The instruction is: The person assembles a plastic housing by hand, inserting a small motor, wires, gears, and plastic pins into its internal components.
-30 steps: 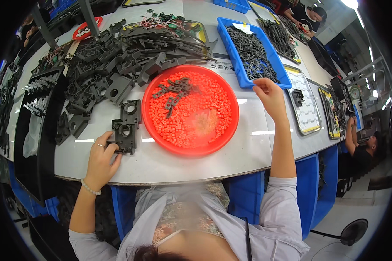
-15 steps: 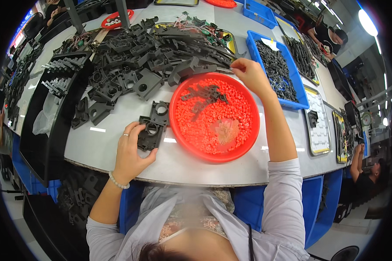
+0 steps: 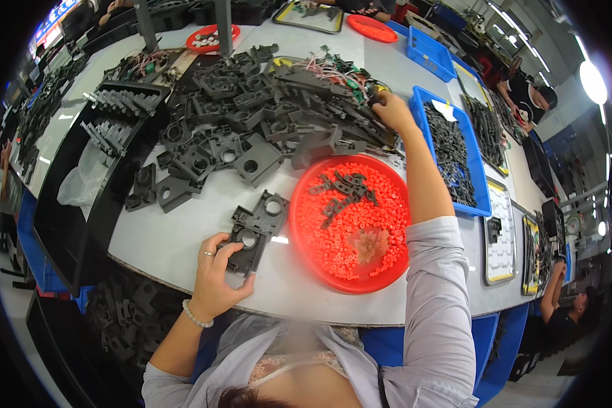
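Note:
My left hand [image 3: 221, 275] grips the near end of a dark grey plastic housing [image 3: 270, 221] with two round openings, which lies on the table just left of a red bowl [image 3: 299, 262]. Small red ring-shaped pieces [image 3: 330, 241] fill the bowl, with a few black plastic parts [image 3: 347, 190] on top. My right hand [image 3: 392, 112] reaches past the bowl to the right end of a heap of long thin black strips [image 3: 333, 102]. Its fingers are closed at a dark piece there, whose shape I cannot make out.
Many dark grey housings [image 3: 217, 136] are heaped behind the bowl. On the left stands a black tray [image 3: 61, 231] with metal pins. A blue bin [image 3: 484, 183] of black parts and a white, yellow-edged tray [image 3: 500, 251] lie right. Other people work farther off.
My right hand has moved farther from me along the strips. The whole view has shifted, so the bowl and housing sit lower and more to the right; my left hand keeps its grip.

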Motion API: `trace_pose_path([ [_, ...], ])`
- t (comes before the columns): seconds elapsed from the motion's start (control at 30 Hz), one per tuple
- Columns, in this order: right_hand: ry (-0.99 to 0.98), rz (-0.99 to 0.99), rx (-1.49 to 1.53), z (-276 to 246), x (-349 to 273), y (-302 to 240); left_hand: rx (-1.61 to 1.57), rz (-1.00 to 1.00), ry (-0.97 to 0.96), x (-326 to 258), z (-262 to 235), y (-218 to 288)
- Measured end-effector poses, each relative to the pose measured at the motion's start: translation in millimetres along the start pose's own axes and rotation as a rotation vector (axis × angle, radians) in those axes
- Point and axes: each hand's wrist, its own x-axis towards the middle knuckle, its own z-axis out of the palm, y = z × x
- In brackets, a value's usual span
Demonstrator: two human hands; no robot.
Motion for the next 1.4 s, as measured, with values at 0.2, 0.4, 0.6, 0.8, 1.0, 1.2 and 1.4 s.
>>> trace_pose_path([
  [0.2, 0.467, -0.016, 0.157, -40.9, 27.7, 31.8, 0.05, -0.014, 0.009, 3.9, -6.3, -2.1],
  [0.4, 0.317, 0.071, 0.443, -78.6, 31.4, -19.9, 0.093, 0.01, -0.018, 1.9, -6.7, -8.7],
  [0.6, 0.131, -0.122, 0.425, -48.5, 27.0, -63.2, 0.079, -0.012, -0.008, -1.4, -7.3, -8.4],
  [0.8, 0.032, -0.454, -0.082, -1.3, 17.1, -150.4, 0.088, -0.064, 0.014, -6.3, -6.0, -6.5],
  [1.0, -0.118, -0.386, -0.2, 24.4, 40.7, -151.0, 0.054, -0.185, 0.024, -7.9, -6.6, -12.9],
  [1.2, -0.209, -0.446, -0.027, 9.3, 71.2, -120.5, -0.007, -0.177, 0.004, -6.7, -13.2, -14.9],
  [1.4, 0.251, -0.159, 0.228, -34.7, 94.8, -90.9, -0.093, -0.198, -0.029, -4.6, -16.0, -15.5],
])
